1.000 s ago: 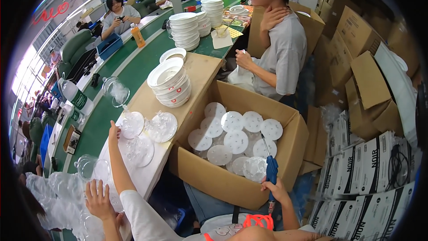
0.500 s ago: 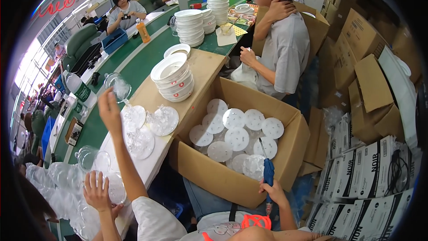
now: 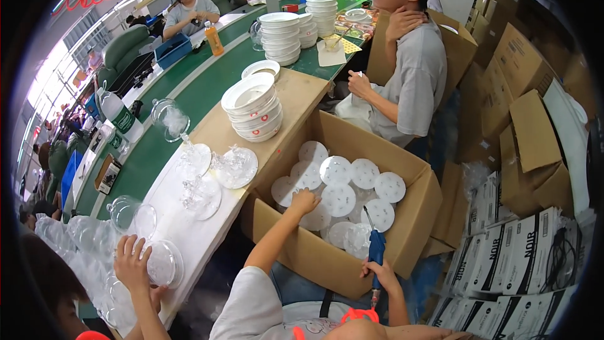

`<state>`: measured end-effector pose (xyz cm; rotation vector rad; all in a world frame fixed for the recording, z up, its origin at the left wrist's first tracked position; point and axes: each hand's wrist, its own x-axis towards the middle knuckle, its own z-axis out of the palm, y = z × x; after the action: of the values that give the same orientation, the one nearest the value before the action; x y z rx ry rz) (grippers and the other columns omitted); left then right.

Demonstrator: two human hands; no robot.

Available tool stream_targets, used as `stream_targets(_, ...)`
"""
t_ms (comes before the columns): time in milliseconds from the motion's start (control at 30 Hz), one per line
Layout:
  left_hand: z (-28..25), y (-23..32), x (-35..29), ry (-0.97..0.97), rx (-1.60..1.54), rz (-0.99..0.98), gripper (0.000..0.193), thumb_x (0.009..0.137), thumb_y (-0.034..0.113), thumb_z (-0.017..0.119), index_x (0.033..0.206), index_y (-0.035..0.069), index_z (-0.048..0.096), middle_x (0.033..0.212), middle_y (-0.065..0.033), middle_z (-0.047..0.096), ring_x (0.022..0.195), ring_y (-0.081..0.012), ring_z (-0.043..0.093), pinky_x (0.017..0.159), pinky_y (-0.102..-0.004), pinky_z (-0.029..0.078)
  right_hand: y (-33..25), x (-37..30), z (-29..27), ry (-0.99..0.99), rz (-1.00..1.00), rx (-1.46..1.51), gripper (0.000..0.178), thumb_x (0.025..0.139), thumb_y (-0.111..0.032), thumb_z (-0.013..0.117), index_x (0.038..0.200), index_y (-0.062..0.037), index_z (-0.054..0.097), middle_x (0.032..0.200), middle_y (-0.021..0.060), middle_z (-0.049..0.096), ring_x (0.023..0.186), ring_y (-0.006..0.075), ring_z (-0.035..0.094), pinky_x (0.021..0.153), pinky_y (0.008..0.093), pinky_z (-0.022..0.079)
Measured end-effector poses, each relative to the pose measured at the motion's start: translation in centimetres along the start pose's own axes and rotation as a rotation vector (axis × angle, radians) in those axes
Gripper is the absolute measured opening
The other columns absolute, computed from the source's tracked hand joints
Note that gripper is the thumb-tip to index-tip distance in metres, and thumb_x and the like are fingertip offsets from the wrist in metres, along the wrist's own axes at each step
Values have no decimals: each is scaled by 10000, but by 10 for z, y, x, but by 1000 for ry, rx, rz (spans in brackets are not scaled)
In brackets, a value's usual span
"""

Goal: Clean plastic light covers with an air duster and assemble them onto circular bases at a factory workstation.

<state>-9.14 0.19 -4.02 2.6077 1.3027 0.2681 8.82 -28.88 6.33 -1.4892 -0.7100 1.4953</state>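
My left hand (image 3: pixel 304 201) reaches into an open cardboard box (image 3: pixel 412 230), touching or just above a white round disc (image 3: pixel 317 219). Its fingers are mostly hidden behind the back of the hand. Several similar discs (image 3: pixel 338 199) with small dark marks lie loosely in the box. Over the box's near right wall, my right hand (image 3: pixel 380 271) is wrapped round a blue powered screwdriver (image 3: pixel 376 247), its long thin bit pointing up and leftward. On the white table edge stand clear decorated pieces on round bases (image 3: pixel 200 196), beside a clear round dome (image 3: pixel 170 119).
A stack of white bowl-like rings (image 3: pixel 253 110) stands on the brown board. At lower left a co-worker's hands (image 3: pixel 133 267) touch a clear round piece, near bubble wrap (image 3: pixel 66 242). Another person (image 3: pixel 409 75) sits beyond the box. Cartons (image 3: pixel 525 239) are piled at right.
My left hand has swung from over the table into the box, down to the discs. My right hand keeps the screwdriver in nearly the same place. The view has shifted slightly.
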Motion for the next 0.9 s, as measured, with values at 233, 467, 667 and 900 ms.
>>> stream_targets(233, -2, 7, 1, 6, -65, -28, 321, 844, 333, 480, 786, 58, 635, 802, -152, 590, 762, -328, 577, 672, -472, 441, -13, 2, -3, -25, 69, 18, 238, 796, -248, 522, 874, -24, 552, 666, 34, 564, 645, 171, 622, 584, 256, 414)
stream_targets(467, -4, 11, 1, -40, -54, -19, 317, 836, 344, 501, 805, 56, 629, 840, -149, 598, 795, -319, 589, 684, -491, 440, -15, 1, -1, -25, 59, 36, 236, 796, -258, 523, 857, -31, 544, 669, 30, 562, 642, 168, 621, 586, 256, 413)
stream_targets(667, -4, 11, -1, -51, -64, -50, 311, 833, 339, 506, 819, 54, 631, 846, -150, 597, 799, -319, 590, 687, -484, 443, -8, 3, -1, -24, 70, 56, 235, 801, -259, 523, 850, -30, 543, 668, 32, 562, 637, 169, 621, 587, 261, 417)
stream_targets(900, -3, 11, 3, -73, -95, -61, 315, 815, 342, 520, 866, 49, 625, 896, -161, 583, 838, -332, 582, 698, -476, 457, -7, 3, -3, -18, 70, 36, 230, 803, -252, 519, 843, -27, 542, 673, 36, 563, 636, 169, 621, 586, 258, 422)
